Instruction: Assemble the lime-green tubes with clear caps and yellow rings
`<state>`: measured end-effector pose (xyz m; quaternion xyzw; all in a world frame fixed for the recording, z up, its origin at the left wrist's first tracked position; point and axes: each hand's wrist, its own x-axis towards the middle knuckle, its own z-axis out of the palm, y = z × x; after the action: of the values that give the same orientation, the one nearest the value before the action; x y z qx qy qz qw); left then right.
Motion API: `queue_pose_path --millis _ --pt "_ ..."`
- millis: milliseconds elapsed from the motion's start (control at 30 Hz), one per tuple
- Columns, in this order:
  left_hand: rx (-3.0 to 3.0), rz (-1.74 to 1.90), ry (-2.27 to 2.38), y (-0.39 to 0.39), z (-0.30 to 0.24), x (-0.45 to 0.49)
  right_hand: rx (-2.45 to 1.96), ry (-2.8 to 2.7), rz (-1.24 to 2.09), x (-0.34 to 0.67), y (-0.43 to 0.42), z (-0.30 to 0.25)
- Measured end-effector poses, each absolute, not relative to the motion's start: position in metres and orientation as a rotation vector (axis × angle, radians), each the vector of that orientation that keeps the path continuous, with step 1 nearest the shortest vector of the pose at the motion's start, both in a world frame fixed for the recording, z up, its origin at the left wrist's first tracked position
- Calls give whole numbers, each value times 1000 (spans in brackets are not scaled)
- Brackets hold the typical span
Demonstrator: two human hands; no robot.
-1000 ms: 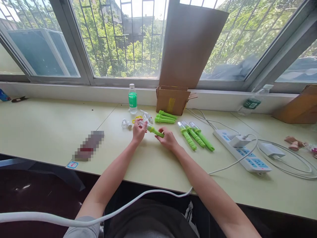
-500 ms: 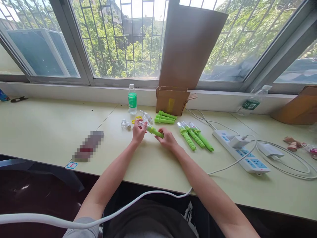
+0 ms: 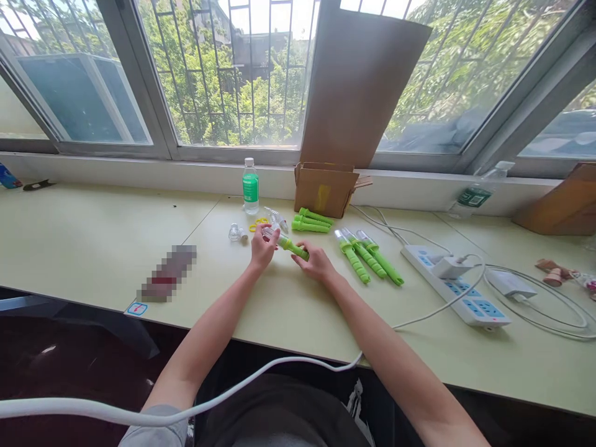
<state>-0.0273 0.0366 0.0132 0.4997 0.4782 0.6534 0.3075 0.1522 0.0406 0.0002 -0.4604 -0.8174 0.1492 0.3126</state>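
Both hands hold one green stick toy (image 3: 291,246) with a clear cap, low over the pale green table (image 3: 93,242). My left hand (image 3: 262,248) pinches the clear cap end. My right hand (image 3: 316,263) grips the ribbed green handle end. Three finished green sticks with clear caps (image 3: 367,256) lie just to the right. Three bare green handles (image 3: 311,221) lie behind, in front of a small cardboard box (image 3: 323,186). Loose clear caps (image 3: 236,233) and a yellow ring (image 3: 257,223) lie by my left hand.
A water bottle (image 3: 250,185) stands at the back by the window ledge. A white power strip (image 3: 459,287) with plugs and looping cables lies to the right. A white cable (image 3: 186,410) crosses my lap. A large cardboard sheet (image 3: 363,81) leans on the window. A blurred dark object (image 3: 168,273) lies left.
None in the hands: they stay on the same green stick in the same place. The view has shifted very slightly.
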Motion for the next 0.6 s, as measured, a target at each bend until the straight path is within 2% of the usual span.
queue_pose_path --millis 300,600 --pt "1304 1712 1246 39 10 -28 -1231 -2194 224 151 39 3" --pt "1176 1746 1226 41 12 -29 -1203 -2181 254 148 34 5"
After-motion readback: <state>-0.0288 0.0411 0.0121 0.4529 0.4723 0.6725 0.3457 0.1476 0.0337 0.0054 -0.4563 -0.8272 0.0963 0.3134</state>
